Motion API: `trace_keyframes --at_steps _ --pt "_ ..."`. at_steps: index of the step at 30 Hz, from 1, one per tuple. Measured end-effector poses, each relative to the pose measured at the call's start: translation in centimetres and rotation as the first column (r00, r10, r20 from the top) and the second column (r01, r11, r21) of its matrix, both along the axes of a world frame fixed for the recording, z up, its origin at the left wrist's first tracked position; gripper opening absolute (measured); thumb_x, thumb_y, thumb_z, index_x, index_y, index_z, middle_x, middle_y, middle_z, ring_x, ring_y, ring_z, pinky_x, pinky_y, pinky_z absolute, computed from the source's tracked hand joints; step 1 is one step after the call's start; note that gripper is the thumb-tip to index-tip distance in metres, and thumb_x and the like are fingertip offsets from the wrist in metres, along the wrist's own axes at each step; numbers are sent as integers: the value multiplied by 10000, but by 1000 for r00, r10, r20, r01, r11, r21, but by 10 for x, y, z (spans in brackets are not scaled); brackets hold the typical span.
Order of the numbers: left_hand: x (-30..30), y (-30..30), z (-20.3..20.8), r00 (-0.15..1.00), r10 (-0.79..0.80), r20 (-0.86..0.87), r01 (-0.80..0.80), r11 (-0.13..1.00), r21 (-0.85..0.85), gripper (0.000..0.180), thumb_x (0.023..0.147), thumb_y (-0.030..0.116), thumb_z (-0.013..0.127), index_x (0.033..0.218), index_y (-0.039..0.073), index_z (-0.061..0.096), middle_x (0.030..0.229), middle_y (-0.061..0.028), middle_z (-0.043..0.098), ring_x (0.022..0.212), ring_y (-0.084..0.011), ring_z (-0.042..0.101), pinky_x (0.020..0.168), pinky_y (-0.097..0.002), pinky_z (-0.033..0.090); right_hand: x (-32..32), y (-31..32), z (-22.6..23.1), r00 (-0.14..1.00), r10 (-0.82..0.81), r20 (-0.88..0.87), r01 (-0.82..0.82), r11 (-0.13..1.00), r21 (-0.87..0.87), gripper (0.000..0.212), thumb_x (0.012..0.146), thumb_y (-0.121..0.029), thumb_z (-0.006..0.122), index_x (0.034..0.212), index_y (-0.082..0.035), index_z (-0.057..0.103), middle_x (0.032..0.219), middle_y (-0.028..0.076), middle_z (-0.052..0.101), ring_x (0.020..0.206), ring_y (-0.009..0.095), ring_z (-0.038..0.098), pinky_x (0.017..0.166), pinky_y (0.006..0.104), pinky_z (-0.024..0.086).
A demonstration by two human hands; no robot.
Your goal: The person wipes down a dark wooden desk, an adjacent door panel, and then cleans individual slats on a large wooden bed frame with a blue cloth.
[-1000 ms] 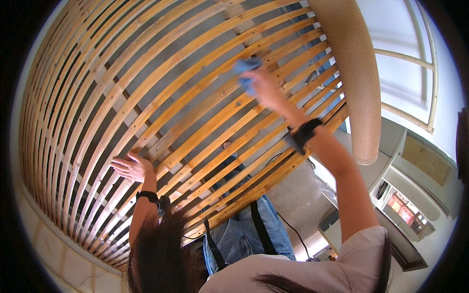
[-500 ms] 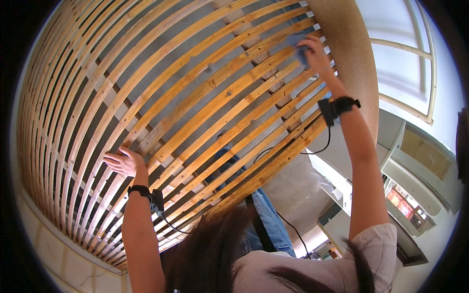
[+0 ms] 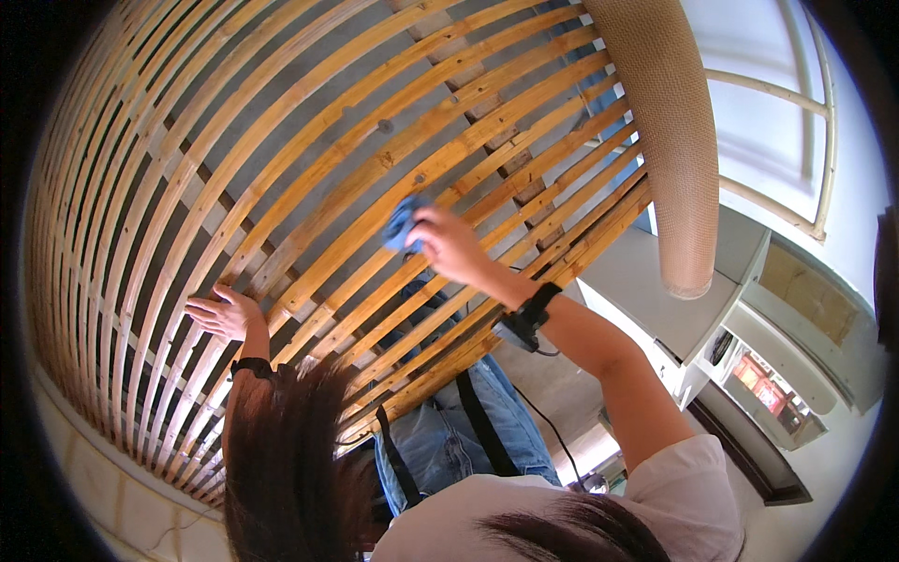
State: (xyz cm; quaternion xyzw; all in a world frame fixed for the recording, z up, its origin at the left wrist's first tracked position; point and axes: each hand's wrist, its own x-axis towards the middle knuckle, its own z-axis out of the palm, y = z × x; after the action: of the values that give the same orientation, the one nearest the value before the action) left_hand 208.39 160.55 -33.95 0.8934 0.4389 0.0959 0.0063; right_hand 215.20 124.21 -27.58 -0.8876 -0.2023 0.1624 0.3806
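Note:
Long wooden slats of a bed base fill most of the view, with gaps between them. My left hand rests on the slats at the left, palm down and fingers spread, holding nothing. In my right hand a bunched blue cloth is gripped, over the middle of the slats. The cloth and fingers are slightly blurred, so I cannot tell whether the cloth touches the wood. Black bands circle both wrists.
A rolled woven mat lies across the slats' right ends. Beyond it is a pale metal frame by the wall. White cabinets or shelves stand at the right. A black cable hangs beside my jeans.
My right hand has swept the blue cloth from the slats' far right end, near the mat, leftward and nearer to the middle. My left hand stays almost in place.

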Motion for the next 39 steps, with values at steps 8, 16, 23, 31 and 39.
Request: trace_keyframes --at_steps 8,16,23,31,39 --pt "-9 7 6 1000 13 -10 -12 999 39 705 867 522 242 1354 17 176 1399 -194 168 1281 -341 198 1056 -435 148 111 -139 23 887 -90 -452 279 885 372 220 748 81 461 825 -90 575 832 55 566 742 157 578 591 273 504" --pt "8 0 13 1000 -23 8 23 1000 20 718 867 513 254 1340 -23 182 1385 -215 191 1283 -322 199 1055 -429 146 133 -264 -35 620 -761 192 783 617 -83 205 709 43 432 769 -49 605 794 97 541 740 222 518 698 295 412" --pt "-3 2 7 1000 6 -21 -6 1000 -3 719 865 522 222 1350 -4 158 1399 -214 142 1298 -320 157 1061 -435 112 40 -128 -20 877 -434 205 445 896 -8 122 659 49 479 688 -49 545 795 132 509 793 310 496 734 368 395" --pt "0 -2 8 999 -7 32 5 999 40 710 857 522 234 1346 8 190 1392 -217 165 1291 -330 176 1057 -440 127 -58 16 -13 962 -258 87 237 951 198 187 641 88 500 734 -71 528 857 110 499 854 294 480 744 374 387" --pt "0 4 -2 982 -8 189 -13 994 107 681 842 492 343 1312 4 269 1366 -230 226 1263 -354 225 1031 -488 152 -64 77 25 910 -167 -380 290 910 295 163 700 18 463 794 -44 580 787 79 533 797 172 537 716 309 436"
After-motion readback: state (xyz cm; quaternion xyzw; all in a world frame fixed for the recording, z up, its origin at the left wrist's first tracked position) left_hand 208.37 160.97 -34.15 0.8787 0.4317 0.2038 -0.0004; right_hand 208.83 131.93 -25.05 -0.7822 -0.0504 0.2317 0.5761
